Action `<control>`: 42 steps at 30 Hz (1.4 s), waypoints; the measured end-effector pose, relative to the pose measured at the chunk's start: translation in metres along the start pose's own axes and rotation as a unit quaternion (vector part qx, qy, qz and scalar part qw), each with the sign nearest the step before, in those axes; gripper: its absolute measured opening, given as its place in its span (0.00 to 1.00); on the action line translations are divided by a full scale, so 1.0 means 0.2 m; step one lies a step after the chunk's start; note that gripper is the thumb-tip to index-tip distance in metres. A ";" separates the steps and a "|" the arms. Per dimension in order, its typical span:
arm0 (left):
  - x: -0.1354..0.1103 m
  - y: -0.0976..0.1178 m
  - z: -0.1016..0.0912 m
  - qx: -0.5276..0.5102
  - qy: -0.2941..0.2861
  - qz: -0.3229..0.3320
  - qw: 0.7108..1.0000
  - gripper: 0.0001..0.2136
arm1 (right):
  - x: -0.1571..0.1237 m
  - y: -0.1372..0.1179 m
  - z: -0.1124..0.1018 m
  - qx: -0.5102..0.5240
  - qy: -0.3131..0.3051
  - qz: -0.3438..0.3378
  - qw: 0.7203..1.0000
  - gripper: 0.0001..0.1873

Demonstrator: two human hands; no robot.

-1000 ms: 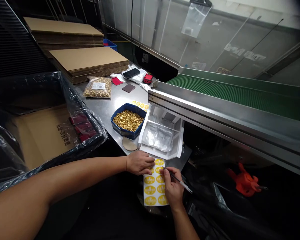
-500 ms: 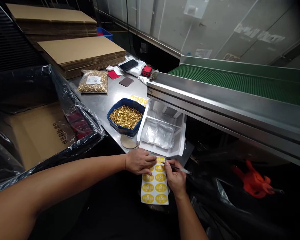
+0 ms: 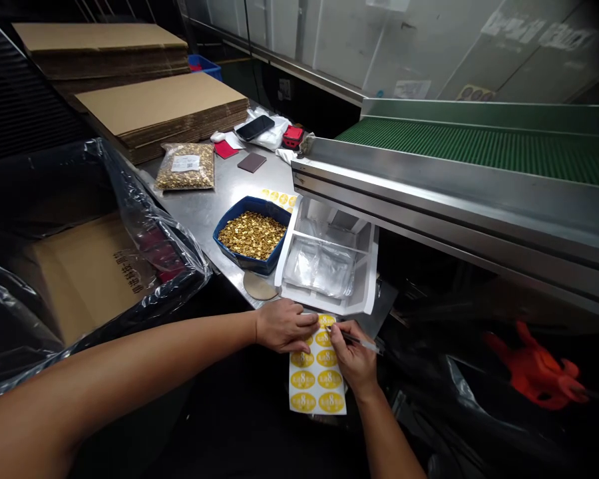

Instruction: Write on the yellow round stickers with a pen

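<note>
My right hand (image 3: 358, 359) grips a pen (image 3: 362, 342), its tip at the upper right of a white sheet (image 3: 315, 390) of yellow oval stickers marked with an 8. My left hand (image 3: 286, 326) lies across the upper left of that sheet, pressing it down and covering some ovals. Its fingers point right and the thumb sits apart below them. Just beyond both hands is a white divided tray (image 3: 370, 283) with clear plastic bags (image 3: 319, 266) in it. Left of the tray, a blue bin (image 3: 244, 261) holds many small gold pieces (image 3: 252, 235).
A conveyor (image 3: 429, 143) with a green belt runs along the right. Stacked cardboard (image 3: 160, 106), a bag of gold pieces (image 3: 186, 166) and a phone (image 3: 255, 128) sit farther back on the metal table. A plastic-lined carton (image 3: 87, 273) stands at left; an orange-red object (image 3: 544, 372) lies right.
The view has shifted slightly, so the sheet and both hands appear a little farther right and lower. My hands keep nearly the same places on the sheet, the pen still gripped.
</note>
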State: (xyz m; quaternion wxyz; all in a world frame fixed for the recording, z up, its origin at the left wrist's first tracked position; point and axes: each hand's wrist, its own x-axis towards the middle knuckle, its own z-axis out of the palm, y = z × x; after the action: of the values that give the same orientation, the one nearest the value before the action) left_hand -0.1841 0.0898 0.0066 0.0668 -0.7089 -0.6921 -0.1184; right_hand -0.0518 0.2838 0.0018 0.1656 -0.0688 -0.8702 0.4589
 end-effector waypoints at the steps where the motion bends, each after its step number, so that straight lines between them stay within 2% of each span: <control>1: 0.00 0.00 0.00 0.000 -0.001 0.001 1.000 0.26 | 0.00 0.00 0.00 0.002 -0.003 0.001 1.000 0.07; 6: 0.00 0.00 0.00 -0.004 -0.001 0.004 1.000 0.26 | 0.00 0.01 0.00 0.004 -0.017 0.000 1.000 0.07; 17: 0.01 0.00 0.00 -0.004 0.004 0.003 1.000 0.26 | 0.00 0.01 0.01 -0.004 0.017 0.003 1.000 0.08; 25: 0.01 0.00 0.00 -0.006 0.010 -0.001 1.000 0.26 | 0.00 0.02 0.00 0.002 0.005 0.005 1.000 0.09; 32: 0.00 0.01 0.00 0.003 0.026 -0.007 1.000 0.25 | -0.05 0.03 -0.01 0.016 0.069 0.017 0.997 0.06; 39: 0.00 0.01 0.00 0.006 0.038 -0.009 0.999 0.26 | -0.08 0.04 -0.06 0.005 0.012 0.005 1.000 0.05; 42: 0.00 0.01 0.00 0.004 0.034 -0.003 0.999 0.26 | -0.08 0.03 -0.06 0.011 0.007 0.012 1.000 0.05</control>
State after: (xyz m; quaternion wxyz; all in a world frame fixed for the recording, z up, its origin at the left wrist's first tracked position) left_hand -0.1827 0.0887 0.0073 0.0923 -0.7022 -0.6920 -0.1398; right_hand -0.0338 0.2924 -0.0012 0.1672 -0.0811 -0.8628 0.4701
